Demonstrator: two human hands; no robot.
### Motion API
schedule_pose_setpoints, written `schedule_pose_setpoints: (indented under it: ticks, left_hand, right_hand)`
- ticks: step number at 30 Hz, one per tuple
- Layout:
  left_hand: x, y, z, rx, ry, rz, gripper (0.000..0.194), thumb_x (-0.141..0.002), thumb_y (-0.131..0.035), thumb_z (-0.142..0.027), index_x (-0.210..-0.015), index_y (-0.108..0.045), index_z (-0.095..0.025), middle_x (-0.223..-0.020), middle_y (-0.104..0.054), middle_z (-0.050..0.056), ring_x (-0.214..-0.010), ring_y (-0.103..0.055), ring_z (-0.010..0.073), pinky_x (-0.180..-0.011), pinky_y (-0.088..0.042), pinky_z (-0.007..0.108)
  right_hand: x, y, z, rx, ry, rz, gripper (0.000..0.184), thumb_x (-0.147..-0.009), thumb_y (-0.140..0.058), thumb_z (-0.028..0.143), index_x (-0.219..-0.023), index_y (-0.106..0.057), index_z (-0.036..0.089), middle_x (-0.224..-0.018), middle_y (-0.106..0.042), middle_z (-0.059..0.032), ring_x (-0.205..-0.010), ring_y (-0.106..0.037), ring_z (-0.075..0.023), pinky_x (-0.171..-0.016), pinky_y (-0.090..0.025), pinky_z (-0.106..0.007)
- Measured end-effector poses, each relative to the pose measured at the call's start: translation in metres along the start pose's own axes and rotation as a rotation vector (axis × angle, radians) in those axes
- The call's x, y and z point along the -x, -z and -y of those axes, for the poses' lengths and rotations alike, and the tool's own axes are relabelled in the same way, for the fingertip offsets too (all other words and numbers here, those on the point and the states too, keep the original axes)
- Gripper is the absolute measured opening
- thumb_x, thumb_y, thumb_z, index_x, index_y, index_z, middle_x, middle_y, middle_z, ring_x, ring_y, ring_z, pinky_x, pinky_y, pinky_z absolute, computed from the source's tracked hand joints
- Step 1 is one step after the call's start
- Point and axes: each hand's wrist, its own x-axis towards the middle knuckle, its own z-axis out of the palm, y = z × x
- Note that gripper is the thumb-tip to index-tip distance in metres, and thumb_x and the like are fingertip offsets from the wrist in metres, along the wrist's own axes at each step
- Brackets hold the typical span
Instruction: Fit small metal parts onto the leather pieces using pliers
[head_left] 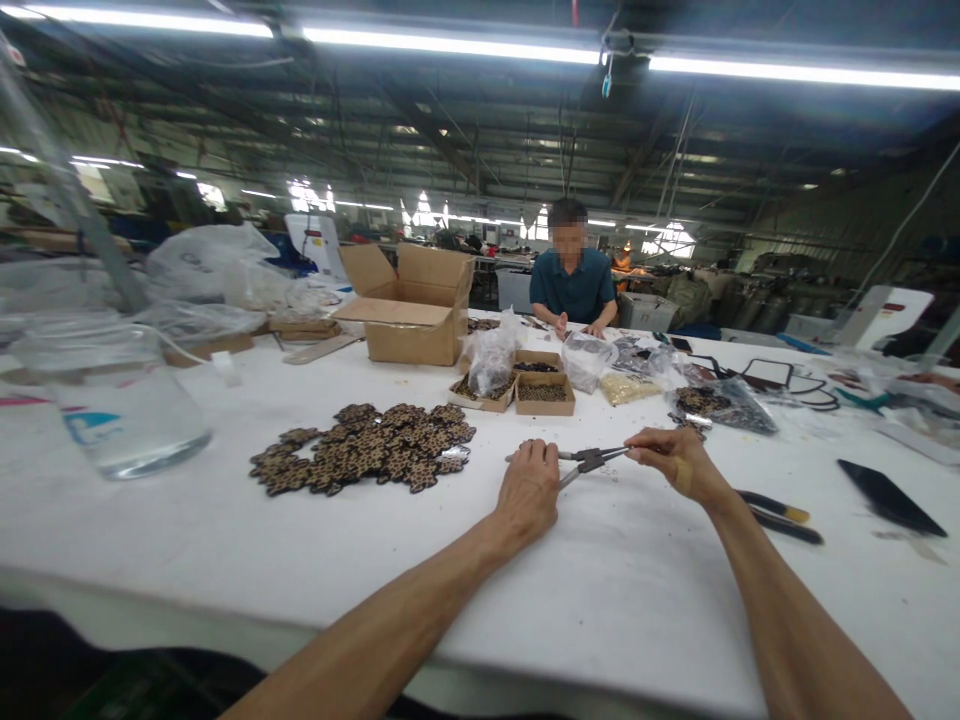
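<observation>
My left hand is closed around the handles of a pair of pliers, whose slim jaws point to the right above the white table. At the jaw tips, the fingers of my right hand are pinched together; whatever they hold is too small to make out. A few tiny bits lie on the table just below the jaws. Left of my left hand spreads a pile of brown-and-black patterned pieces with scalloped edges. Another hand tool with dark and yellow handles lies beside my right wrist.
Small cardboard trays of metal bits stand beyond my hands, near an open carton. A large water jug stands left. Plastic bags and a dark flat object lie right. A co-worker sits across the table.
</observation>
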Motion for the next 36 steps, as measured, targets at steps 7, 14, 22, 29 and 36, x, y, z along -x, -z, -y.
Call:
schedule_pose_setpoints:
  ticks: [7,14,22,29,36]
  left_hand:
    - [-0.003,-0.001,0.003,0.066,-0.044,0.013,0.066,-0.054,-0.059,0.001,-0.117,-0.047,-0.015,-0.123,-0.048,0.016,-0.116,-0.042,0.0294,-0.102,-0.042,0.042]
    - [-0.009,0.002,0.015,0.068,0.107,0.071,0.062,-0.053,-0.061,-0.001,-0.113,-0.051,-0.014,-0.119,-0.049,0.017,-0.115,-0.041,0.0324,-0.099,-0.040,0.048]
    - [-0.014,0.007,0.020,0.101,0.202,0.051,0.059,-0.056,-0.061,-0.002,-0.112,-0.050,-0.015,-0.120,-0.048,0.017,-0.113,-0.042,0.0318,-0.096,-0.040,0.047]
    - [-0.016,0.003,0.022,0.126,0.240,0.037,0.062,-0.058,-0.063,-0.004,-0.116,-0.049,-0.019,-0.122,-0.048,0.015,-0.114,-0.042,0.0310,-0.094,-0.040,0.047]
    - [-0.014,0.004,0.022,0.140,0.223,0.024,0.056,-0.061,-0.063,-0.005,-0.114,-0.048,-0.014,-0.120,-0.047,0.016,-0.112,-0.042,0.0305,-0.095,-0.040,0.046]
  right_hand:
    - [-0.001,0.005,-0.017,0.020,-0.066,-0.084,0.033,-0.082,-0.073,0.048,-0.097,-0.080,0.020,-0.083,-0.076,-0.0061,-0.075,-0.065,-0.0221,-0.066,-0.050,-0.032]
    - [-0.007,-0.008,-0.054,0.354,-0.094,0.080,0.025,-0.081,-0.071,0.037,-0.093,-0.081,0.018,-0.091,-0.079,-0.0107,-0.081,-0.070,-0.0276,-0.076,-0.054,-0.037]
    - [-0.017,-0.007,-0.061,0.402,-0.180,0.184,0.032,-0.078,-0.068,0.027,-0.106,-0.079,0.014,-0.091,-0.080,-0.0086,-0.083,-0.073,-0.0295,-0.077,-0.054,-0.037]
    - [-0.006,-0.006,-0.060,0.504,-0.159,0.030,0.030,-0.082,-0.064,0.023,-0.108,-0.079,0.017,-0.098,-0.080,-0.0104,-0.091,-0.075,-0.0296,-0.084,-0.055,-0.037]
    - [-0.008,-0.014,-0.063,0.507,-0.169,0.063,0.036,-0.081,-0.062,0.018,-0.114,-0.076,0.017,-0.102,-0.080,-0.0094,-0.096,-0.075,-0.0283,-0.085,-0.055,-0.035]
